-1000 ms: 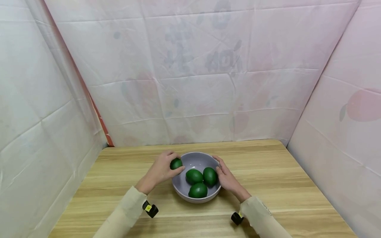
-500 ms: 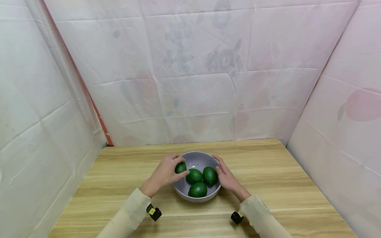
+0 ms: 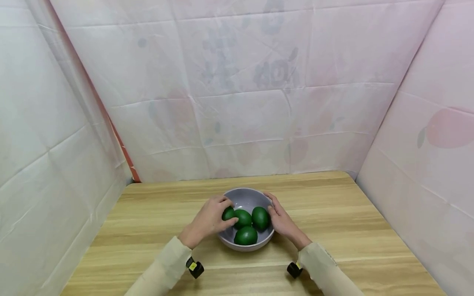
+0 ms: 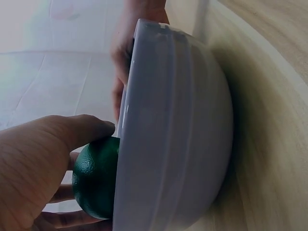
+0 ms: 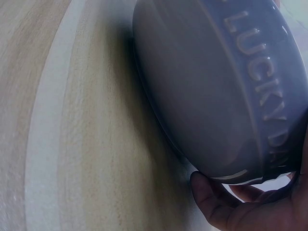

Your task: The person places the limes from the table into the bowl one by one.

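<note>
In the head view a grey-purple bowl [image 3: 242,247] stands on the table with three dark green, glossy egg-shaped fruits inside: a left one [image 3: 242,219], a right one [image 3: 261,218] and a front one [image 3: 246,236]. My left hand [image 3: 207,218] holds a fourth such fruit [image 3: 227,213] between thumb and fingers, just inside the left rim. From the left wrist, this fruit [image 4: 96,178] partly drops behind the bowl's rim [image 4: 129,120]. My right hand [image 3: 284,225] grips the bowl's right side, thumb over the rim and fingers outside; raised "LUCKY DAY" lettering [image 5: 260,72] shows beside it.
The bowl stands on a wood-grain table [image 3: 166,205]. Pale printed sheets [image 3: 237,123] hang behind it and at both sides. Small black wrist cameras [image 3: 196,269] sit under both sleeves.
My left hand has moved right and slightly toward me, carrying its fruit from the bowl's left rim to inside it, beside the left fruit. The right hand keeps its grip on the bowl.
</note>
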A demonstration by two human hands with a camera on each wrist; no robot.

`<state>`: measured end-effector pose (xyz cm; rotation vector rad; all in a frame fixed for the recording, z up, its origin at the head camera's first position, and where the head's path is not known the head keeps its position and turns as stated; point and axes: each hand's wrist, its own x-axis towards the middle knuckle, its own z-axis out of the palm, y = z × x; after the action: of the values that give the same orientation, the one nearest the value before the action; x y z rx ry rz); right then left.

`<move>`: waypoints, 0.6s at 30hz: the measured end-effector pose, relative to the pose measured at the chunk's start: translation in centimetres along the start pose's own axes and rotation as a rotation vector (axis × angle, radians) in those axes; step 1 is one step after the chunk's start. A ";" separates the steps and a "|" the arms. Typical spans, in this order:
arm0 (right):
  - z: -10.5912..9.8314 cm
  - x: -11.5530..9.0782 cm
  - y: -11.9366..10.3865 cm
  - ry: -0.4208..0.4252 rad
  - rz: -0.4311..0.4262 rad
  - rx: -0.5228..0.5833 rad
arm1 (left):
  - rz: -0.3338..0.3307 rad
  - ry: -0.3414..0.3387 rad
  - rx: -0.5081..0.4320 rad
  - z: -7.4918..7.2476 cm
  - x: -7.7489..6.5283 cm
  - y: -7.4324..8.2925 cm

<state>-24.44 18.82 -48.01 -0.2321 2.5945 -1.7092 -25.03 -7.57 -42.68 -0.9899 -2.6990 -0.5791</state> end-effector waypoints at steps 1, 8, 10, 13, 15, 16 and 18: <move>0.0 0.1 -0.1 -0.001 -0.002 -0.001 | -0.003 -0.008 0.005 0.0 0.0 0.1; -0.1 0.2 -0.1 -0.010 -0.005 0.011 | 0.008 -0.071 0.035 0.2 -0.1 0.3; -0.1 0.2 -0.2 -0.011 -0.004 0.017 | 0.011 -0.083 0.031 0.3 -0.1 0.4; -0.1 0.2 -0.4 -0.013 -0.003 0.018 | 0.009 -0.099 0.030 0.5 -0.1 0.4; -0.1 0.2 -0.4 -0.012 -0.001 0.021 | 0.012 -0.107 0.034 0.5 0.0 0.4; -0.2 0.2 -0.5 -0.014 -0.001 0.022 | 0.013 -0.111 0.035 0.6 0.0 0.4; -0.2 0.2 -0.5 -0.020 0.000 0.024 | 0.015 -0.117 0.034 0.6 0.0 0.3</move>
<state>-24.61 18.77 -47.44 -0.2470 2.5582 -1.7277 -24.83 -7.06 -43.15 -1.0654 -2.7903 -0.4849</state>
